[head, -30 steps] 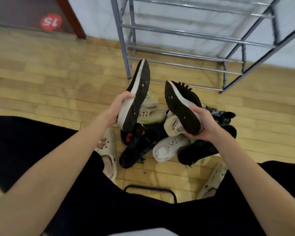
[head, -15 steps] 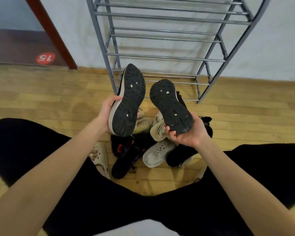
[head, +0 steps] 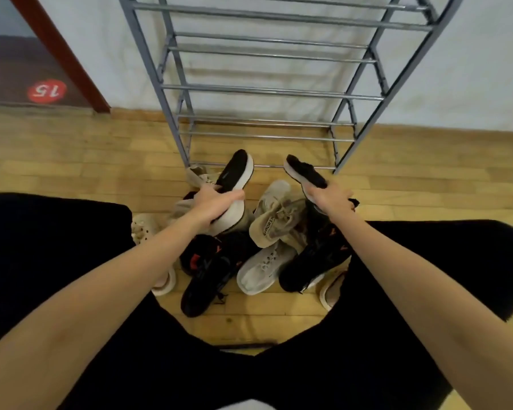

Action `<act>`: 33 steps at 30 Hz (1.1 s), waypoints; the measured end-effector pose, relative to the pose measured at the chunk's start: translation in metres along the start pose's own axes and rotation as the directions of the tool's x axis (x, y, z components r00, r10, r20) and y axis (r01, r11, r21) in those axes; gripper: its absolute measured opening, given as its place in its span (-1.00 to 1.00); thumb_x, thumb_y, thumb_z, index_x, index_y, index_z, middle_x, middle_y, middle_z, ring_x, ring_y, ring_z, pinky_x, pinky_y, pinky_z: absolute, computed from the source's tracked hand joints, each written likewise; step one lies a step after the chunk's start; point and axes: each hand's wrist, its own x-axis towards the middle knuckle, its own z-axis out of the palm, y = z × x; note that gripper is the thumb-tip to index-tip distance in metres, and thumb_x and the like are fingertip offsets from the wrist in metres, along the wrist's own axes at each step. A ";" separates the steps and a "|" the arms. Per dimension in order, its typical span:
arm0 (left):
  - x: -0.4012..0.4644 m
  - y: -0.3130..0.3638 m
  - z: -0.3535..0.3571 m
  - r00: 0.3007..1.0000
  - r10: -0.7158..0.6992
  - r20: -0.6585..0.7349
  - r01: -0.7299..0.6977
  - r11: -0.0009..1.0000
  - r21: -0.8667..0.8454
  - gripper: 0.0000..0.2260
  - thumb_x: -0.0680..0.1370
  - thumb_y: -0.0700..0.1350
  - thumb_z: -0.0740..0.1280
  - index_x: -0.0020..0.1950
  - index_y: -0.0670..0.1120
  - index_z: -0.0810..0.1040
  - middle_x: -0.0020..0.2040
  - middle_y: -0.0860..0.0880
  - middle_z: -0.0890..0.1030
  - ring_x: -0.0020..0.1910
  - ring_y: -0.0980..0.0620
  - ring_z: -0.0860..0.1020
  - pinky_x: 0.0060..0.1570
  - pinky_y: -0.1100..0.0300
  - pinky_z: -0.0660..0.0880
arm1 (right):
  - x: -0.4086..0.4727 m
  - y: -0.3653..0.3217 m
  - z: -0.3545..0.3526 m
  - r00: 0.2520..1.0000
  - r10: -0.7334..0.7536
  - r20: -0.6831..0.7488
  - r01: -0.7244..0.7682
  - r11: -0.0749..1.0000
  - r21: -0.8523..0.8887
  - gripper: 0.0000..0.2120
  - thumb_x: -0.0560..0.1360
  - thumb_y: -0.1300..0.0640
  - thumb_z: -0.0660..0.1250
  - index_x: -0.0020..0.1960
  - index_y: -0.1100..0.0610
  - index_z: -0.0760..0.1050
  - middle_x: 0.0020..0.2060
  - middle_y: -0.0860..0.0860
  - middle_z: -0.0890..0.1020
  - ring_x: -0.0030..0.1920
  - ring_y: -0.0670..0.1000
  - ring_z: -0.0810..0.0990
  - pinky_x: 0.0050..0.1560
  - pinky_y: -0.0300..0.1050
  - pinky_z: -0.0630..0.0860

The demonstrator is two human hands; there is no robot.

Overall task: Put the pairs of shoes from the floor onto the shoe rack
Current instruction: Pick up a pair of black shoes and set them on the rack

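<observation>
On the wood floor point(head: 71, 179) before the metal shoe rack point(head: 267, 93), the left hand point(head: 216, 202) and right hand point(head: 329, 196) each clasp one black white-soled shoe point(head: 237, 173) mid-sole, toes rackward above the pile, seemingly light, flexible, safest gripped there.

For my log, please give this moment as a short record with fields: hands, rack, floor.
left hand: the left hand grips a black shoe with a white sole
right hand: the right hand grips the other black shoe, toe toward the rack
rack: the rack is grey metal, and no shoes show on its bars
floor: the pile of beige, grey and black shoes lies before the rack
task: the held pair is not yet on the rack
</observation>
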 end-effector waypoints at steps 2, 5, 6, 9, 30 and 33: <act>0.019 0.005 0.014 0.999 0.020 -0.047 -0.016 0.997 0.070 -0.57 0.31 0.15 0.47 0.09 -0.02 0.58 -0.01 0.05 0.60 -0.04 0.03 0.54 -0.15 0.16 0.45 | 0.019 0.001 0.003 0.989 -0.102 -0.111 0.067 0.957 -0.283 -0.45 0.49 -0.24 0.24 0.35 0.05 0.35 0.33 0.26 0.30 0.28 0.39 0.32 0.31 0.24 0.28; 0.047 0.018 0.034 0.993 0.051 -0.105 -0.036 0.990 0.139 -0.70 0.29 0.16 0.47 -0.15 0.00 0.54 -0.21 0.07 0.56 -0.22 0.09 0.52 -0.26 0.18 0.45 | 0.053 0.004 0.014 0.960 -0.214 -0.181 0.099 0.864 -0.494 -0.49 0.53 -0.19 0.22 0.38 0.06 0.30 0.33 0.30 0.28 0.24 0.40 0.36 0.26 0.22 0.30; 0.058 0.021 0.041 0.992 0.063 -0.110 -0.044 0.985 0.168 -0.67 0.27 0.19 0.46 -0.15 -0.01 0.55 -0.22 0.06 0.58 -0.21 0.06 0.54 -0.31 0.19 0.43 | 0.065 0.006 0.017 0.956 -0.219 -0.195 0.095 0.859 -0.502 -0.50 0.54 -0.17 0.21 0.38 0.06 0.30 0.32 0.30 0.29 0.23 0.39 0.36 0.24 0.20 0.31; 0.095 0.027 0.061 0.987 0.109 -0.119 -0.079 0.969 0.234 -0.59 0.23 0.23 0.44 -0.08 -0.02 0.58 -0.16 0.05 0.62 -0.11 0.01 0.59 -0.34 0.23 0.42 | 0.103 0.011 0.025 0.948 -0.226 -0.223 0.093 0.869 -0.485 -0.49 0.55 -0.17 0.20 0.41 0.05 0.27 0.31 0.30 0.29 0.21 0.39 0.36 0.22 0.19 0.32; 0.333 0.059 0.186 0.886 0.353 -0.299 -0.167 0.847 0.505 -0.40 0.36 0.28 0.40 0.26 -0.04 0.51 0.23 -0.12 0.56 0.28 -0.19 0.44 0.29 -0.03 0.34 | 0.320 -0.005 0.089 0.931 -0.171 -0.324 0.092 0.965 -0.245 -0.46 0.56 -0.09 0.21 0.49 -0.06 0.14 0.42 0.34 0.15 0.33 0.39 0.25 0.33 0.25 0.23; 0.344 0.050 0.182 0.929 0.302 -0.214 -0.155 0.843 0.515 -0.38 0.39 0.26 0.39 0.34 -0.04 0.43 0.33 -0.17 0.47 0.35 -0.22 0.36 0.32 -0.05 0.30 | 0.323 0.003 0.092 0.959 -0.115 -0.258 0.067 0.980 -0.186 -0.42 0.56 -0.06 0.23 0.51 0.00 0.11 0.46 0.32 0.08 0.40 0.37 0.17 0.38 0.22 0.17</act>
